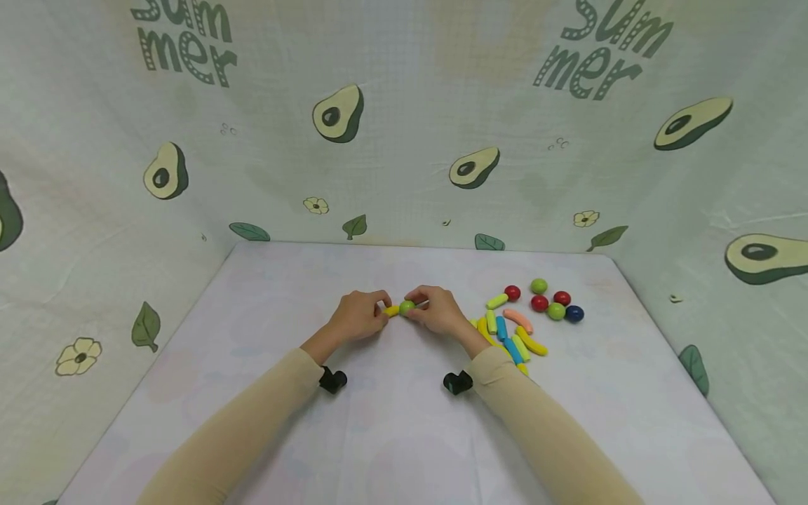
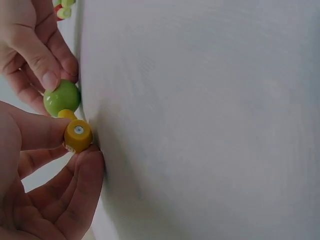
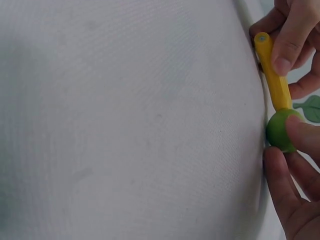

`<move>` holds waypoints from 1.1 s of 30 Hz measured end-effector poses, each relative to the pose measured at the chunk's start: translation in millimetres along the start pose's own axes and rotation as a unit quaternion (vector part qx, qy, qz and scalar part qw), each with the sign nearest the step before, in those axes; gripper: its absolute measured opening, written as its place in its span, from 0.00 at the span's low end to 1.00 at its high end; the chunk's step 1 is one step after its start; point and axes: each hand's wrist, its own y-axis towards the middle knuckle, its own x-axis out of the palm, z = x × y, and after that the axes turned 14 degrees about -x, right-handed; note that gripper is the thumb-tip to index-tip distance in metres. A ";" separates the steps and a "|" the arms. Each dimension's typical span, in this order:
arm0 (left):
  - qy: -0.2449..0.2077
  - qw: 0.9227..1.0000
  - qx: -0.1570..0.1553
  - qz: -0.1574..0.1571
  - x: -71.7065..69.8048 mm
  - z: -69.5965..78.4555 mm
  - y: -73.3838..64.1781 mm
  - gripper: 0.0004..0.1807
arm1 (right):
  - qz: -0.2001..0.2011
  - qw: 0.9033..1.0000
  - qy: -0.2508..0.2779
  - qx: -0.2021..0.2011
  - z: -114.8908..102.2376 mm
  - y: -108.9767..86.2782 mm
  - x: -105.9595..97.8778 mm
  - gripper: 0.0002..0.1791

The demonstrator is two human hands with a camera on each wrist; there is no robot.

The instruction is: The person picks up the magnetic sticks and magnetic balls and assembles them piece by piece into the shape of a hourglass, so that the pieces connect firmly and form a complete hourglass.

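My left hand (image 1: 356,315) pinches a yellow stick (image 1: 393,310) between thumb and fingers at the table's middle. Facing it, my right hand (image 1: 438,311) holds a green ball (image 1: 407,307) by its fingertips. Ball and stick meet end to end, low over the table. In the left wrist view the yellow stick (image 2: 78,137) shows a small round metal disc in its near end, with the green ball (image 2: 61,97) behind. Seen from the right wrist, the stick (image 3: 276,82) runs down to the ball (image 3: 281,131) under my right thumb.
To the right lie yellow curved sticks (image 1: 532,341), short blue sticks (image 1: 501,328), pale green sticks (image 1: 497,301) and a pink curved stick (image 1: 518,320). Beyond them sit red balls (image 1: 539,304), green balls (image 1: 556,312) and a dark blue ball (image 1: 574,313). Patterned cloth (image 1: 404,140) walls the table.
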 end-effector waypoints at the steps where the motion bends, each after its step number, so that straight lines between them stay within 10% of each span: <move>1: 0.000 1.000 0.000 -0.001 0.0 -0.3 0.2 0.10 | -0.002 1.000 -0.001 0.000 0.2 0.4 0.1 0.15; 16: -0.083 0.996 -0.009 -0.019 6.3 -0.2 -0.2 0.14 | -0.006 1.000 0.002 -0.009 1.7 1.3 -4.7 0.16; 33: -0.070 0.997 -0.009 -0.039 9.0 13.0 0.1 0.25 | 0.012 1.000 0.012 0.006 3.9 3.1 -4.8 0.15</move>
